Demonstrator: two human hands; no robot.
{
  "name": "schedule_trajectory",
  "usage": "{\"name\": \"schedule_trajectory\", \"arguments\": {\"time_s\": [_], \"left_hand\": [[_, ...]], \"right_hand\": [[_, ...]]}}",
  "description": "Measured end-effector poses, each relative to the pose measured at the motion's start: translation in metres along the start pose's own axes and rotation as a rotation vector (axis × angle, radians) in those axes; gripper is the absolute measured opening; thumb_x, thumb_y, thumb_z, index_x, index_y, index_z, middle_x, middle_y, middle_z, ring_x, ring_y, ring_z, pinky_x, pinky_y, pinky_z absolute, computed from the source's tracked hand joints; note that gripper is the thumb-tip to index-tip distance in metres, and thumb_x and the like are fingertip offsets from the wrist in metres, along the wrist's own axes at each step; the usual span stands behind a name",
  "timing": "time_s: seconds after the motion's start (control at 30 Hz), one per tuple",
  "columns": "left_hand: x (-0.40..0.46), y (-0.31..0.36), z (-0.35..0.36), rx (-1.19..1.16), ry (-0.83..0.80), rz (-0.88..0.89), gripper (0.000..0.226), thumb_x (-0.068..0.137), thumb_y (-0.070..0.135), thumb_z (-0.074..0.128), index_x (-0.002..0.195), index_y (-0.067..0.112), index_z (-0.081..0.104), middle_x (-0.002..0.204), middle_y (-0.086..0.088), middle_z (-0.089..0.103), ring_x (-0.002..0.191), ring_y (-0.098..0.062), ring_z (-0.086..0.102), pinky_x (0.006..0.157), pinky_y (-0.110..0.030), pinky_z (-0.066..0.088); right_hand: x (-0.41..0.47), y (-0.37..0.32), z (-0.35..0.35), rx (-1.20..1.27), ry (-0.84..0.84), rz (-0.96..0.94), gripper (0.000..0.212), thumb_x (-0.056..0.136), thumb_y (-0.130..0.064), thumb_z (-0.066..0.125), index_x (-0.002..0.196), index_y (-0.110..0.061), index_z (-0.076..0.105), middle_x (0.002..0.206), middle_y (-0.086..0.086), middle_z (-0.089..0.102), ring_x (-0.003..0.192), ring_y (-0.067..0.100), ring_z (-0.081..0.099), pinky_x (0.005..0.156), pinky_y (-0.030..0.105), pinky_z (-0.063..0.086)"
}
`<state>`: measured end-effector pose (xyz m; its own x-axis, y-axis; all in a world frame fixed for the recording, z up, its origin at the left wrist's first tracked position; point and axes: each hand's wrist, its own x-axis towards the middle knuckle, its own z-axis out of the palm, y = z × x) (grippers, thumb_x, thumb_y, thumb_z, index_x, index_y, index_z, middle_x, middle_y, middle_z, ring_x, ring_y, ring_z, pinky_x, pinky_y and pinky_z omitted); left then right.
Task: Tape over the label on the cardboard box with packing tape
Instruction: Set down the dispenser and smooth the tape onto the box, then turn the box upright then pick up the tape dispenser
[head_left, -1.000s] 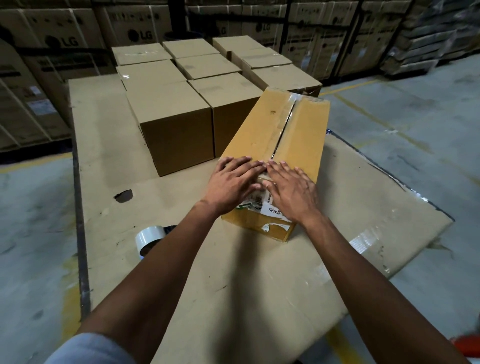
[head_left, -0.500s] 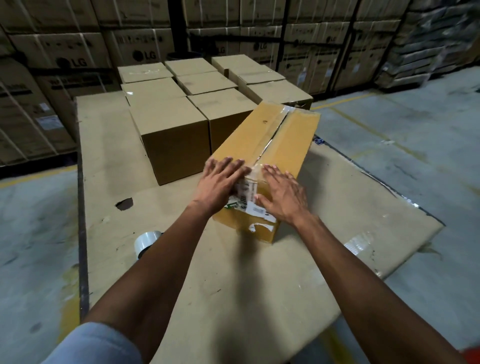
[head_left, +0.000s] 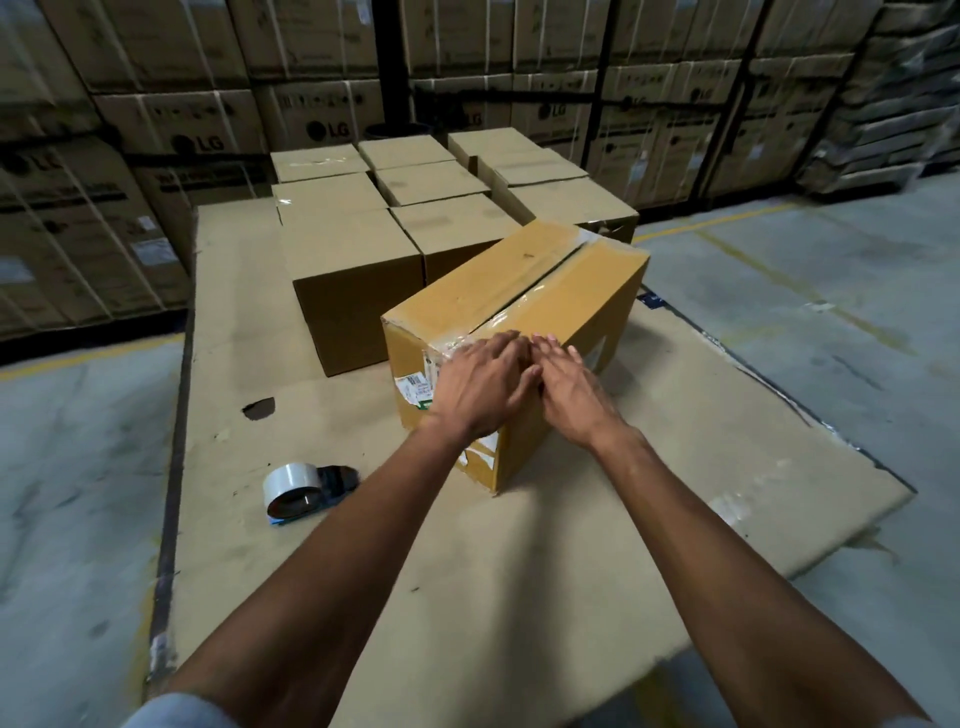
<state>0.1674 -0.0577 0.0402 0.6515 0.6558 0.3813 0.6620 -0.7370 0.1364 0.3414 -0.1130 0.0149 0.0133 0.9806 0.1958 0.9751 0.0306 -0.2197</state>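
A long yellow-brown cardboard box (head_left: 524, 283) lies on a flat cardboard sheet, its top seam covered with shiny clear tape. A white label (head_left: 415, 387) sits on the near end face, mostly hidden by my hands. My left hand (head_left: 480, 384) lies flat over the label and the box's near top edge. Beside it, touching fingertips, my right hand (head_left: 569, 392) presses flat on the near corner. Neither hand holds anything. The packing tape roll on its dispenser (head_left: 298, 488) lies on the sheet to the left of my left forearm.
Several plain brown boxes (head_left: 353, 283) stand packed together behind and left of the taped box. The cardboard sheet (head_left: 519, 597) covers a low platform with bare concrete floor on both sides. Stacked LG cartons (head_left: 208, 135) wall off the back.
The box now sits turned so its near end face shows more to the left. My hands have come together at the near top edge. The view has tilted up.
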Motion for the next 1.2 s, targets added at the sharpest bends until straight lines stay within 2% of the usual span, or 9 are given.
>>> {"name": "schedule_trajectory", "arguments": {"time_s": [0.1,0.2,0.27,0.37,0.47,0.67,0.87,1.07,1.2], "left_hand": [[0.002,-0.007,0.010,0.059,-0.023,0.086,0.059,0.109,0.057,0.050,0.152,0.019,0.055,0.155,-0.006,0.060,0.136,-0.029,0.061,0.104,-0.045,0.055],[-0.003,-0.029,0.015,0.082,-0.017,0.110,0.054,0.110,0.050,0.050,0.154,0.019,0.054,0.156,-0.005,0.059,0.139,-0.029,0.057,0.111,-0.045,0.051],[-0.010,-0.043,0.015,0.128,-0.007,0.076,0.051,0.111,0.042,0.052,0.157,0.018,0.050,0.160,-0.006,0.056,0.145,-0.027,0.052,0.122,-0.049,0.041],[-0.025,-0.063,0.011,0.204,-0.005,-0.052,0.060,0.107,0.024,0.061,0.163,0.017,0.041,0.167,-0.008,0.048,0.155,-0.027,0.043,0.132,-0.053,0.026],[-0.035,-0.061,0.009,0.251,-0.019,-0.195,0.073,0.104,0.017,0.064,0.168,0.016,0.030,0.172,-0.011,0.039,0.160,-0.028,0.035,0.135,-0.052,0.019],[-0.020,-0.028,0.042,0.341,-0.048,-0.187,0.087,0.108,0.033,0.051,0.174,0.029,-0.006,0.182,-0.002,-0.011,0.168,-0.030,-0.008,0.135,-0.060,0.005],[-0.005,-0.023,0.070,0.448,-0.046,-0.249,0.099,0.104,0.045,0.059,0.172,0.029,-0.012,0.180,-0.005,-0.022,0.166,-0.037,-0.017,0.133,-0.063,-0.002],[0.005,-0.049,0.075,0.534,-0.082,-0.281,0.137,0.083,0.031,0.089,0.172,0.028,-0.014,0.180,-0.009,-0.021,0.165,-0.040,-0.016,0.131,-0.061,-0.009],[0.011,-0.064,0.076,0.553,-0.094,-0.303,0.143,0.078,0.033,0.095,0.172,0.030,-0.012,0.181,-0.009,-0.015,0.166,-0.041,-0.011,0.132,-0.063,-0.002]], "right_hand": [[0.009,0.023,-0.004,-0.082,-0.028,0.012,0.067,0.110,-0.020,0.045,0.168,-0.014,0.011,0.176,0.006,0.009,0.163,0.022,0.005,0.133,0.046,0.007],[0.015,0.038,-0.008,-0.138,-0.025,0.001,0.071,0.109,-0.029,0.047,0.168,-0.016,0.009,0.176,0.004,0.006,0.163,0.022,0.004,0.131,0.047,0.004],[0.020,0.047,-0.009,-0.168,-0.033,-0.010,0.074,0.109,-0.032,0.048,0.168,-0.017,0.006,0.176,0.004,0.005,0.163,0.022,0.003,0.132,0.048,0.005],[0.031,0.062,-0.008,-0.194,-0.024,-0.022,0.076,0.108,-0.034,0.048,0.168,-0.014,0.004,0.176,0.006,0.004,0.163,0.022,0.002,0.133,0.048,0.006],[0.044,0.072,-0.004,-0.202,-0.008,-0.001,0.080,0.108,-0.035,0.048,0.167,-0.015,-0.003,0.176,0.007,-0.003,0.163,0.024,-0.003,0.132,0.047,0.003],[0.064,0.094,0.007,-0.205,0.033,0.007,0.096,0.105,-0.040,0.052,0.164,-0.018,-0.021,0.172,0.009,-0.025,0.160,0.031,-0.018,0.131,0.052,-0.001],[0.074,0.116,0.018,-0.234,0.078,-0.046,0.112,0.098,-0.045,0.063,0.163,-0.017,-0.025,0.170,0.008,-0.034,0.159,0.034,-0.024,0.130,0.058,0.001],[0.096,0.113,0.030,-0.262,0.097,-0.080,0.114,0.097,-0.030,0.068,0.163,-0.016,-0.023,0.173,0.009,-0.027,0.160,0.039,-0.016,0.130,0.058,0.009],[0.107,0.109,0.034,-0.282,0.105,-0.089,0.135,0.081,-0.012,0.083,0.164,-0.016,-0.022,0.174,0.010,-0.021,0.160,0.039,-0.012,0.130,0.057,0.013]]}}
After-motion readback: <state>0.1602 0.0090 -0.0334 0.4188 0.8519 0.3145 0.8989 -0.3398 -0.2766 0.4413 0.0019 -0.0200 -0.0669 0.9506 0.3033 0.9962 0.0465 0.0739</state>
